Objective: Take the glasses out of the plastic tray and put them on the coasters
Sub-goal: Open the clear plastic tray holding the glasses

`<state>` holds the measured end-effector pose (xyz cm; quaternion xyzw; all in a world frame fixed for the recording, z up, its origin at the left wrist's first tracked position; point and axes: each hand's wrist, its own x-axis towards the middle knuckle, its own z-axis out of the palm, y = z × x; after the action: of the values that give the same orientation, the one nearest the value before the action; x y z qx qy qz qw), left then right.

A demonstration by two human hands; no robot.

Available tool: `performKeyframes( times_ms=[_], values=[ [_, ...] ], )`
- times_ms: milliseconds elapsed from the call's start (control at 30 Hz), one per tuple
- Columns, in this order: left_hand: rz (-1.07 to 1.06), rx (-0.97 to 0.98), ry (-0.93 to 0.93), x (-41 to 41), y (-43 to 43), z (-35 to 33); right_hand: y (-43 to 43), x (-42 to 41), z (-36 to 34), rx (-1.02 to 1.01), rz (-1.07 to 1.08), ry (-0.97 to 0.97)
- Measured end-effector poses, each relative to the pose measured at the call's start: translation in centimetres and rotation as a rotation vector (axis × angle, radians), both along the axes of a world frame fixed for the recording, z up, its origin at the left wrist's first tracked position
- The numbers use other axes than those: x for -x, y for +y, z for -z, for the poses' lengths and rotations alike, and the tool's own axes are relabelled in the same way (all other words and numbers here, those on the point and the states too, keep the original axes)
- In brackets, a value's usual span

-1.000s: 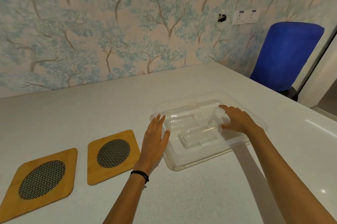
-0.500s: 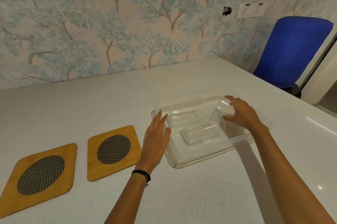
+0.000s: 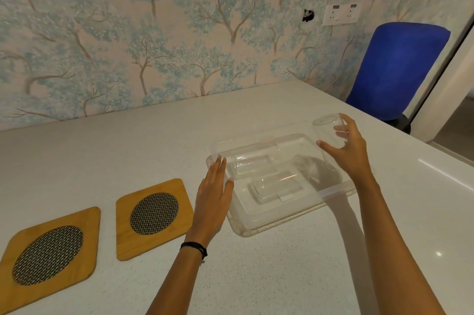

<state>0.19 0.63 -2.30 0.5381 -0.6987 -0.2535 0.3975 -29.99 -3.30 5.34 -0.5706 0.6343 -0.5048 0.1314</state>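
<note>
A clear plastic tray (image 3: 279, 220) lies on the white counter. My right hand (image 3: 345, 150) grips a clear glass (image 3: 327, 131), lifted above the tray's right side, tilted with its base up. Two more clear glasses lie on their sides in the tray: one at the back (image 3: 254, 162), one nearer the front (image 3: 275, 184). My left hand (image 3: 214, 193) rests flat on the tray's left rim, fingers together, holding nothing. Left of the tray lie two wooden coasters with metal mesh centres, the nearer coaster (image 3: 154, 214) beside my left hand and the farther coaster (image 3: 48, 250) at the left edge. Both coasters are bare.
The white counter (image 3: 128, 140) runs back to a wall with tree-patterned wallpaper. A blue chair (image 3: 395, 68) stands past the counter's right corner. A wall socket (image 3: 341, 14) sits above the counter's far right. The counter's right edge lies close to the tray.
My right hand has lifted one glass up and to the right, out of the tray. My left hand stays on the tray's left rim.
</note>
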Motion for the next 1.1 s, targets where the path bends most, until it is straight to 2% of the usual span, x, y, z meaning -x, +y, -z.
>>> performKeyframes(
  times_ms=[133, 500, 1100],
  values=[
    [0.002, -0.012, -0.001, 0.0, 0.1, -0.3, 0.6, 0.1, 0.4, 0.013, -0.003, -0.099],
    [0.003, -0.021, 0.003, 0.2, 0.3, -0.5, 1.0, -0.1, 2.0, 0.033, -0.006, -0.189],
    [0.007, -0.02, 0.033, 0.2, 0.2, -0.4, 0.7, 0.1, 2.3, -0.034, 0.077, -0.096]
  ],
)
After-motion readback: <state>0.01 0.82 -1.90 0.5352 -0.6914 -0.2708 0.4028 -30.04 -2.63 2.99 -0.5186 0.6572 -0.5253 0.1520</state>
